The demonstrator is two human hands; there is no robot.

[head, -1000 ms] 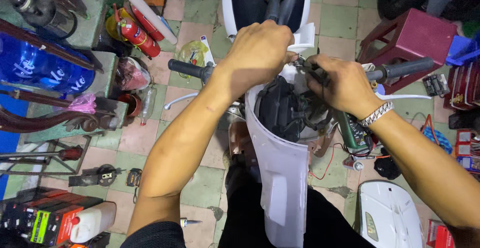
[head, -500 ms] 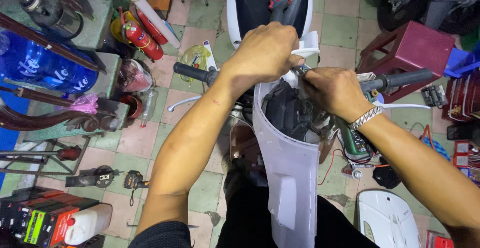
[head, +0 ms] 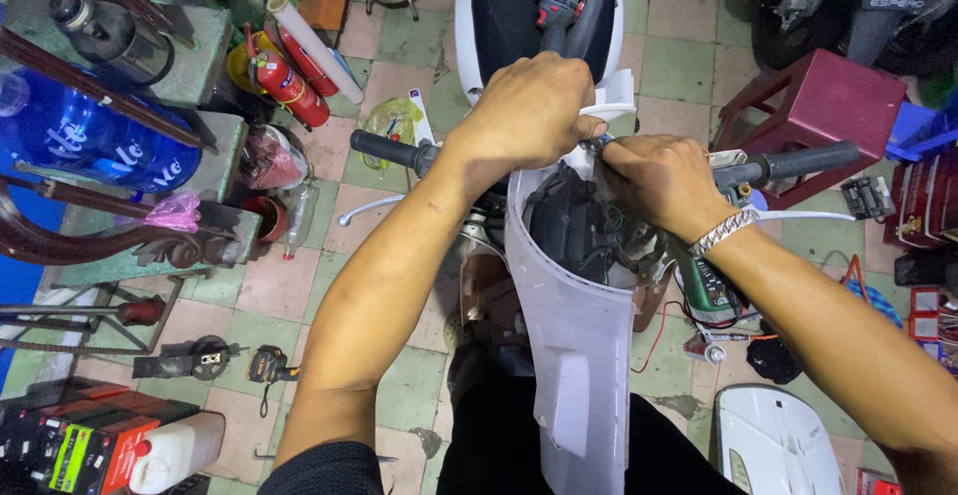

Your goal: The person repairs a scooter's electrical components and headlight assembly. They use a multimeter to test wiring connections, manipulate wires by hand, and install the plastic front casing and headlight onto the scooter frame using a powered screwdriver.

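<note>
Centre of the frame: left hand (head: 529,106) and right hand (head: 664,181) working together at the top of a white scooter panel (head: 579,335), just between the handlebar grips (head: 788,164). Left fingers (head: 584,91) curled and pressed on the white panel edge; right fingers closed around something small there, perhaps a fastener or connector, hard to tell. Seemingly in the middle of freeing or fitting the front cover; next move probably needing a firm, even pull or press. Below: tiled floor (head: 399,385), cluttered workshop, red fire extinguisher (head: 289,86) at upper left, red stool (head: 828,96) at upper right.
</note>
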